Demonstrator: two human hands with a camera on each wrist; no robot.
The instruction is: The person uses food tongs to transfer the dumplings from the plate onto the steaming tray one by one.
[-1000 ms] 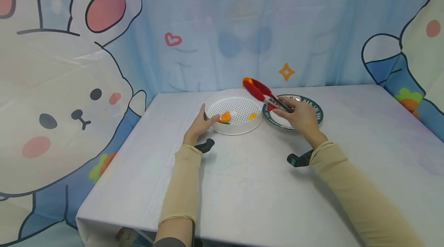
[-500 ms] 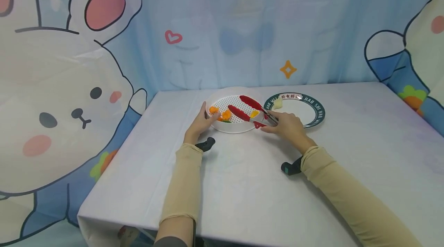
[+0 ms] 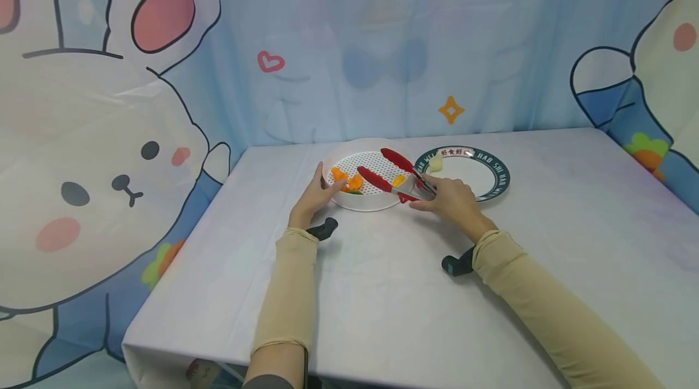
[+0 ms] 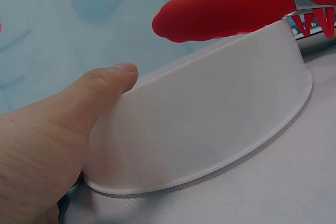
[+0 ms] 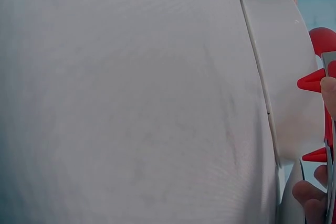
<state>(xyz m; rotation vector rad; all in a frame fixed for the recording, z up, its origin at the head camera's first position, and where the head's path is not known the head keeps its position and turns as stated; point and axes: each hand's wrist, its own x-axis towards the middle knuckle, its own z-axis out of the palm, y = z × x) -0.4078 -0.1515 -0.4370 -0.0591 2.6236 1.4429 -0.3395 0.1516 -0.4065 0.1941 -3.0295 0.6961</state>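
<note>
My left hand [image 3: 315,198] holds the left side of a round white steamer tray [image 3: 364,202] with a perforated floor. In the left wrist view its thumb [image 4: 118,80] lies against the rim. Orange pieces [image 3: 355,182], a yellow piece [image 3: 398,180] and a bit of green sit in the tray. My right hand [image 3: 453,206] grips metal kitchen tongs with red tips [image 3: 374,179]. Those tips are spread apart above the tray's right half, with nothing seen pinched between them. In the right wrist view, fingers [image 5: 310,195] wrap the tongs at the frame's edge.
A white plate with a green lettered rim [image 3: 499,176] stands right of the tray, a pale yellow piece [image 3: 435,163] at its left edge. White cloth covers the table [image 3: 382,304]. A blue printed curtain [image 3: 327,91] hangs behind.
The tongs have come down and left from above the plate to over the tray, and their tips have spread. An orange piece now shows at the tray's left. My left hand stays put.
</note>
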